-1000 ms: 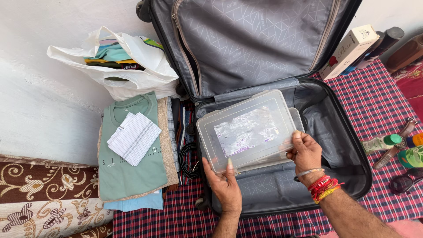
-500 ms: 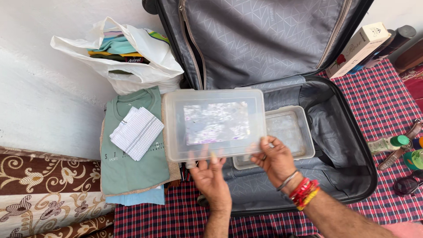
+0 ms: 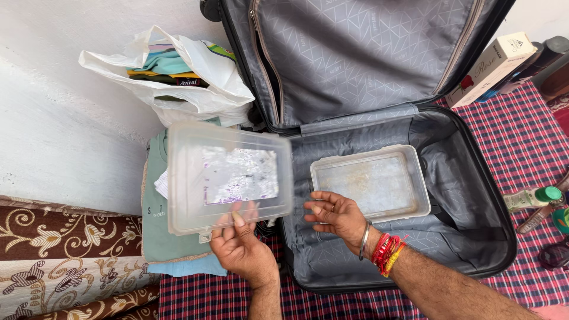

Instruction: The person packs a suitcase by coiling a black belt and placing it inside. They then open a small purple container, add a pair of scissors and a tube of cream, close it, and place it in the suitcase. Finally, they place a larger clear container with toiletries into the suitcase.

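My left hand (image 3: 242,249) grips the near edge of a clear plastic lid (image 3: 228,176) with a worn label, held flat above the folded green shirt (image 3: 155,228). The matching clear plastic box (image 3: 370,184) sits open and empty in the grey lining of the open suitcase (image 3: 468,201). My right hand (image 3: 335,216), with a metal bangle and red and yellow threads on the wrist, hovers palm up with fingers apart just off the box's near left corner, holding nothing.
A white plastic bag of clothes (image 3: 178,83) lies against the wall. A white carton (image 3: 492,68) and dark bottles stand at the back right. A green-capped bottle (image 3: 533,198) and other small items lie on the checked cloth (image 3: 521,136) at right. Patterned brown bedding (image 3: 65,261) is at left.
The lid came off the box and moved left over the shirt pile in my left hand. My right hand let go of it and now hovers open beside the box.
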